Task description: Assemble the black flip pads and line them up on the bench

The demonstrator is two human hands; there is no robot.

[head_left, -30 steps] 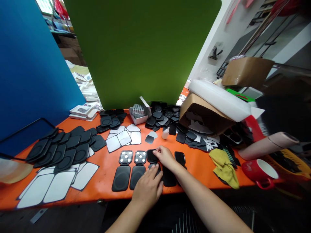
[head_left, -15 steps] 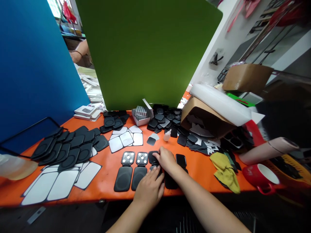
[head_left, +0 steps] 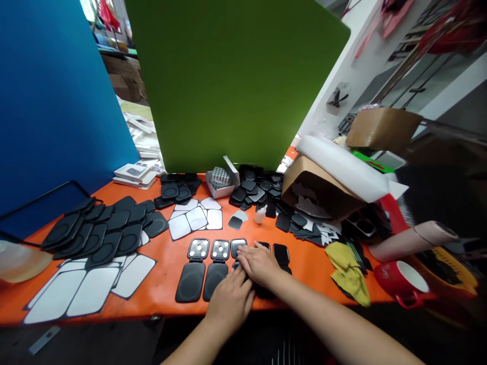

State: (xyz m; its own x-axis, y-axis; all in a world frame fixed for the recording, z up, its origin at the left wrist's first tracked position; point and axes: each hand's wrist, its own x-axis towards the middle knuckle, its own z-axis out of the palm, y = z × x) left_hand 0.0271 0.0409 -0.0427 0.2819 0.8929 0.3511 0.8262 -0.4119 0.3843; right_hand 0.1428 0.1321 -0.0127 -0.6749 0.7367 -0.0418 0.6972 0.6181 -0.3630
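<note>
A row of black folding pads lies in front of me, each a small square panel hinged to a longer one. On the two leftmost, the upper panels [head_left: 198,248] show white round dots, and the lower panels [head_left: 190,282] are dark with a faint ring. My left hand [head_left: 231,296] rests with outstretched fingers over the lower part of the third folding pad [head_left: 238,245], hiding most of it. Just right of it, my right hand [head_left: 261,263] lies flat, fingertips touching the same pad near its hinge. More black pads [head_left: 281,253] are partly covered by my right hand and forearm.
Black ringed pads [head_left: 104,247] and white sheets [head_left: 93,290] are piled at left. Behind stand a small white box [head_left: 220,190], a dropper bottle [head_left: 261,214] and heaped black squares [head_left: 251,186]. At right are a cardboard box [head_left: 323,190], yellow cloth [head_left: 348,274] and red mug [head_left: 401,284].
My right hand has slid down toward me from the third pad's upper square, which now shows a shiny grey face. My left hand stays nearly in place. A person's arm behind the partition has gone from view.
</note>
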